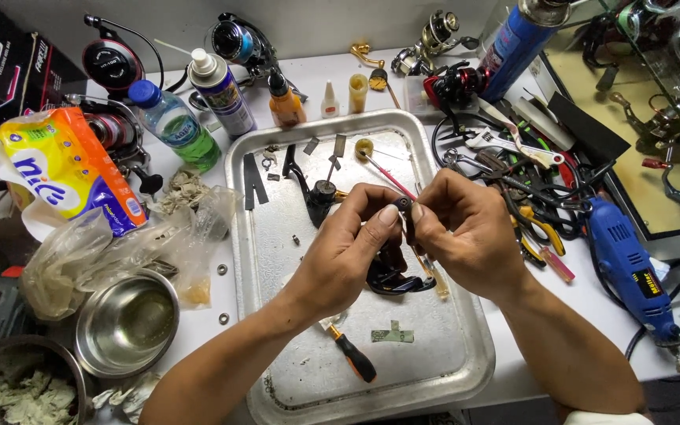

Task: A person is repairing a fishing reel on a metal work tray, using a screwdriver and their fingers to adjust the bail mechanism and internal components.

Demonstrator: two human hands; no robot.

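Observation:
Over a metal tray (pixel 466 358), my left hand (pixel 348 248) and my right hand (pixel 466 232) meet fingertip to fingertip. Both pinch one small dark round part (pixel 404 204) between thumb and fingers. Below the hands a dark fishing reel body (pixel 391 277) lies on the tray, partly hidden. A black reel arm piece (pixel 316 193) lies just left of my left fingers. A thin red-shafted tool (pixel 383 169) rests at the tray's back, and an orange-and-black screwdriver (pixel 353 358) lies near my left forearm.
A steel bowl (pixel 126 323), plastic bags and a tissue pack (pixel 64 169) sit left of the tray. Bottles, spray cans and reels line the back. Pliers, a wrench and a blue rotary tool (pixel 631 271) crowd the right.

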